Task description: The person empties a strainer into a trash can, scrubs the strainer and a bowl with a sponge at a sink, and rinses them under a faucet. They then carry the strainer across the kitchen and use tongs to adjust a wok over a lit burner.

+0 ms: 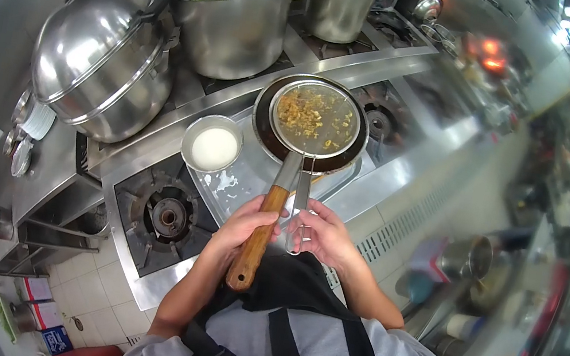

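My left hand [247, 221] is closed around the wooden handle of a dark frying pan [261, 121]. Over the pan lies a round mesh strainer [291, 135] with golden-brown fried bits [302, 113] spread in it. The strainer's flat metal handle runs beside the pan handle, and my right hand [319, 235] grips it with thumb and fingers. Left of the pan, a metal bowl of white liquid or paste [214, 149] stands on a metal tray [242, 190] that has white spills on it. How the strainer rests on the pan is partly hidden.
Gas burners sit to the left [170, 218] and right [377, 122]. Behind stand a large stockpot [234, 27], a smaller pot [339, 9] and a domed lidded steamer [107, 63]. Flames [493, 56] glow at the far right. A floor drain grate [395, 231] runs along the right.
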`<state>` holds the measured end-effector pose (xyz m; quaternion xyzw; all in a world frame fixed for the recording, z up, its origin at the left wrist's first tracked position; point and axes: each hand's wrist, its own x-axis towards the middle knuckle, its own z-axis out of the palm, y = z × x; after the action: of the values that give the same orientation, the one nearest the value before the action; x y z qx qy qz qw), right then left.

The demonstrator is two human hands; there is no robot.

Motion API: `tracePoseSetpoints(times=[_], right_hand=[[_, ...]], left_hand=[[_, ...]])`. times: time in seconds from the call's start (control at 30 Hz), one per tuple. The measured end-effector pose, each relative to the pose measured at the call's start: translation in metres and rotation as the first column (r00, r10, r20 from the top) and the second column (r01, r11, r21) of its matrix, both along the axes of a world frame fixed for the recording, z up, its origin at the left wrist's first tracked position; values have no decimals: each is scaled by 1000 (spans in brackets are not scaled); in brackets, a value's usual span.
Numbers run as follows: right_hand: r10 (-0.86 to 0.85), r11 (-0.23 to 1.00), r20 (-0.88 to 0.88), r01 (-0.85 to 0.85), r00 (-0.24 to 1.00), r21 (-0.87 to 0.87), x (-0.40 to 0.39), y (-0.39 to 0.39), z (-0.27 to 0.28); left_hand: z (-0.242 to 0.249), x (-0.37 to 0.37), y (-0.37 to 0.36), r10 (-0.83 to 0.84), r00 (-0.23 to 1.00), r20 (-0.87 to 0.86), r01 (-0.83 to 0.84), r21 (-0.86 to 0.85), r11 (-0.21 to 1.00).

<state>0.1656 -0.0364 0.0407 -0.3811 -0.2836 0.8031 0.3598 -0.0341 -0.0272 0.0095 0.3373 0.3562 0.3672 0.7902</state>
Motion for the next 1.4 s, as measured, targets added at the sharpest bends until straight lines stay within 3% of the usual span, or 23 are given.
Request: tracePoseSetpoints(times=[0.53,0.63,0.8,0.93,0.97,1.0,1.07,1.1,1.13,1.2,1.27,1.33,1.4], right_hand=[[-68,994,-46,64,997,-94,-9,11,-3],[-93,994,14,94,996,-63,-11,18,-20],[-113,991,114,120,987,-55,-18,8,-15],[-174,984,216,164,961,61,-6,0,-21],[-153,986,200,137,968,93,-1,1,-26],[-220,975,238,215,946,49,-11,-4,-14],[-228,974,210,223,951,46,13,8,-42],[-172,985,219,163,960,56,17,5,-29],[-107,994,190,98,976,55,28,12,-36],[-5,1000,154,0,988,29,42,12,-40],[-95,994,160,86,983,60,48,11,-39],[-81,997,186,77,979,26,49,2,-24],[-174,984,173,180,969,-18,55,12,-43]], left_hand=[[11,-3,-6,28,999,-23,-27,53,998],[0,-7,-3,-30,999,39,27,63,998],[-3,-4,-13,17,994,112,-19,12,1000],[-22,15,-23,-39,982,186,10,154,988],[-24,17,-21,-37,990,137,8,208,978],[-21,18,-22,-25,990,137,-2,195,981],[-26,41,-24,-3,970,243,-59,248,967],[-42,58,-17,-44,968,248,-43,334,942],[-52,63,-12,55,961,271,-147,334,931],[-58,75,-20,97,983,158,-128,202,971],[-62,83,-17,112,985,130,-142,256,956],[-68,92,-22,170,971,165,-191,123,974],[-73,98,-19,172,969,179,-200,152,968]])
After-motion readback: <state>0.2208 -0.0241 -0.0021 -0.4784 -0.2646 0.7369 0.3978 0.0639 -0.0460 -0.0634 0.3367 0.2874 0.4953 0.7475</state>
